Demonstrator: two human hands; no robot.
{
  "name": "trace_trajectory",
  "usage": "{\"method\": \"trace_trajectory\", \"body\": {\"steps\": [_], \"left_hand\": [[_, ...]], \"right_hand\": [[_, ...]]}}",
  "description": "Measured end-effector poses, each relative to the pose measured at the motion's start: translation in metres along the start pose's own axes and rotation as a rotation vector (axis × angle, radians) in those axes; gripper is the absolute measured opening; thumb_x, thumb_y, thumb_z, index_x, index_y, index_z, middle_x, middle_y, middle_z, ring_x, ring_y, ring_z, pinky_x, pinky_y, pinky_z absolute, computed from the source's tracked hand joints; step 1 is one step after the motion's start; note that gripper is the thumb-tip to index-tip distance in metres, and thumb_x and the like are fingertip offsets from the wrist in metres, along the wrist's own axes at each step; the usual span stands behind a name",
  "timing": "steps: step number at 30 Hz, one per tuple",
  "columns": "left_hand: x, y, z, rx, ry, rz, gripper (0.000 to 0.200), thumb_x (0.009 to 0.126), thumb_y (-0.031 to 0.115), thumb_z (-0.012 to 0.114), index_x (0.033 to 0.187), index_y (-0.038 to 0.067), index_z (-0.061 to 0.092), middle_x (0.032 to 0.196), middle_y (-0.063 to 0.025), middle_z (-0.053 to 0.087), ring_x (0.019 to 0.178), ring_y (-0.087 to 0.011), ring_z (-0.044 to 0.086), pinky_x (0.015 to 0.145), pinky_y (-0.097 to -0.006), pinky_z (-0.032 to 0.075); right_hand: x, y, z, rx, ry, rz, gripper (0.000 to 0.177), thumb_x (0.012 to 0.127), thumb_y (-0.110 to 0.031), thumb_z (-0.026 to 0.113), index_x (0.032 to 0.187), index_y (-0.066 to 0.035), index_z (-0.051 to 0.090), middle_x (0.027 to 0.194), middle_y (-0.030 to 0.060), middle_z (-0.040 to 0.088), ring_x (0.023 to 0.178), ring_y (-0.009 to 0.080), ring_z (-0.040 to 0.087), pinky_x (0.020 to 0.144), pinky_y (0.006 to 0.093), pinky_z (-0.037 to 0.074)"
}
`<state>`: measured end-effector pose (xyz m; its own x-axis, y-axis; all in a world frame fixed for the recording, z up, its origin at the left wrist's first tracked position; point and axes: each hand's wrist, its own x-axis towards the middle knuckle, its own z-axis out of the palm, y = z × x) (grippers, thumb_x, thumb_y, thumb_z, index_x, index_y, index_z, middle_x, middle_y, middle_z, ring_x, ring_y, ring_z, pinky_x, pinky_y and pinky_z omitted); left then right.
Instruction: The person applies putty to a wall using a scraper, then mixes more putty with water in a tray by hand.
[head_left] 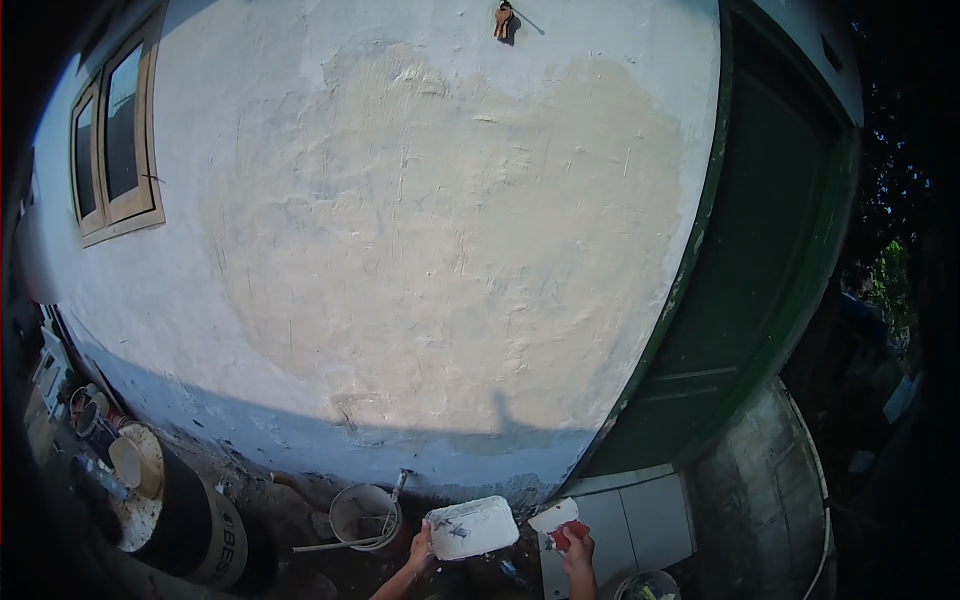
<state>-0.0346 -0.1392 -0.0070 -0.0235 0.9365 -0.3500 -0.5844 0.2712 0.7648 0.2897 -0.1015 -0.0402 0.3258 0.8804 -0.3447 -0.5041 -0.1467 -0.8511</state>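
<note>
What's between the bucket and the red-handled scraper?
In the head view, the white tray, held by the left hand, lies between the bucket and the scraper.

Rough plastered wall [430,250] fills centre; wood-framed window [115,140] upper L on it; bunch of keys [503,18] hung at top centre; dark green door [770,260] R of wall, pale tiled step [640,515] below door. At wall foot: round plastic bucket [362,515] just L of white flat board [472,527]; black drum [190,520] further L. L hand [420,550] at board's L edge, holding it; R hand [578,550] near its R side, w/ red-handled scraper [555,518] in it, btw board & step.
</note>
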Motion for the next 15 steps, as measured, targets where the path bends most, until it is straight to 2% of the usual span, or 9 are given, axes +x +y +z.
{"method": "trace_trajectory", "body": {"steps": [2, 3, 6, 7, 10, 13, 14, 15], "left_hand": [[-0.019, -0.019, -0.024, 0.069, 0.027, 0.050, 0.066, 0.100, 0.054, 0.027, 0.125, -0.002, 0.053, 0.111, -0.0125, 0.065, 0.099, -0.0224, 0.064, 0.091, -0.0357, 0.051], [-0.039, -0.019, -0.026, 0.064, 0.049, 0.051, 0.065, 0.101, 0.053, 0.027, 0.124, -0.002, 0.053, 0.111, -0.0123, 0.065, 0.099, -0.0215, 0.064, 0.091, -0.0347, 0.051], [-0.085, -0.020, -0.048, 0.259, 0.111, 0.114, 0.065, 0.101, 0.052, 0.027, 0.124, -0.002, 0.054, 0.112, -0.0118, 0.065, 0.099, -0.0210, 0.064, 0.089, -0.0336, 0.051], [-0.095, -0.019, -0.056, 0.292, 0.155, 0.102, 0.064, 0.101, 0.052, 0.028, 0.122, -0.002, 0.055, 0.110, -0.0108, 0.065, 0.098, -0.0202, 0.064, 0.087, -0.0327, 0.051], [-0.134, -0.005, -0.052, 0.126, 0.236, 0.097, 0.063, 0.101, 0.052, 0.029, 0.119, -0.001, 0.058, 0.106, -0.0091, 0.066, 0.095, -0.0184, 0.064, 0.085, -0.0319, 0.052], [-0.130, -0.023, -0.089, -0.058, 0.191, 0.105, 0.060, 0.101, 0.051, 0.031, 0.116, 0.000, 0.059, 0.103, -0.0080, 0.067, 0.091, -0.0168, 0.064, 0.083, -0.0312, 0.052], [-0.126, -0.023, -0.099, -0.011, 0.191, 0.121, 0.059, 0.101, 0.050, 0.031, 0.116, 0.000, 0.059, 0.102, -0.0078, 0.067, 0.090, -0.0164, 0.064, 0.082, -0.0310, 0.052], [-0.126, -0.018, -0.106, 0.035, 0.195, 0.137, 0.058, 0.101, 0.050, 0.032, 0.115, 0.000, 0.059, 0.102, -0.0077, 0.067, 0.089, -0.0160, 0.064, 0.081, -0.0307, 0.052]], "right_hand": [[-0.013, 0.012, -0.011, 0.047, 0.043, 0.087, 0.023, 0.084, -0.008, 0.067, 0.105, -0.001, 0.060, 0.094, 0.0075, 0.065, 0.082, 0.0208, 0.065, 0.067, 0.0337, 0.052], [-0.027, 0.016, -0.013, 0.045, 0.045, 0.064, 0.024, 0.084, -0.010, 0.068, 0.106, -0.004, 0.060, 0.093, 0.0064, 0.065, 0.080, 0.0204, 0.064, 0.066, 0.0349, 0.052], [-0.076, 0.009, -0.014, 0.056, 0.049, 0.230, 0.026, 0.086, -0.009, 0.066, 0.110, -0.004, 0.058, 0.097, 0.0071, 0.065, 0.085, 0.0205, 0.064, 0.072, 0.0344, 0.052], [-0.080, 0.019, -0.019, 0.063, -0.013, 0.199, 0.025, 0.087, -0.009, 0.064, 0.110, -0.004, 0.057, 0.097, 0.0072, 0.064, 0.085, 0.0205, 0.064, 0.072, 0.0341, 0.052], [-0.100, 0.019, -0.003, 0.043, -0.116, 0.143, 0.024, 0.088, -0.009, 0.064, 0.110, -0.004, 0.057, 0.098, 0.0073, 0.064, 0.086, 0.0204, 0.064, 0.073, 0.0340, 0.052], [-0.124, 0.004, 0.031, 0.017, -0.251, 0.103, 0.024, 0.088, -0.007, 0.064, 0.111, -0.003, 0.057, 0.100, 0.0077, 0.064, 0.088, 0.0201, 0.064, 0.075, 0.0340, 0.052], [-0.131, -0.001, 0.045, -0.006, -0.310, 0.083, 0.024, 0.088, -0.007, 0.064, 0.111, -0.002, 0.057, 0.100, 0.0077, 0.064, 0.089, 0.0199, 0.064, 0.076, 0.0340, 0.052], [-0.145, -0.010, 0.062, -0.024, -0.363, 0.072, 0.027, 0.085, -0.009, 0.069, 0.110, -0.001, 0.060, 0.103, 0.0067, 0.064, 0.093, 0.0160, 0.062, 0.083, 0.0321, 0.049]]}}
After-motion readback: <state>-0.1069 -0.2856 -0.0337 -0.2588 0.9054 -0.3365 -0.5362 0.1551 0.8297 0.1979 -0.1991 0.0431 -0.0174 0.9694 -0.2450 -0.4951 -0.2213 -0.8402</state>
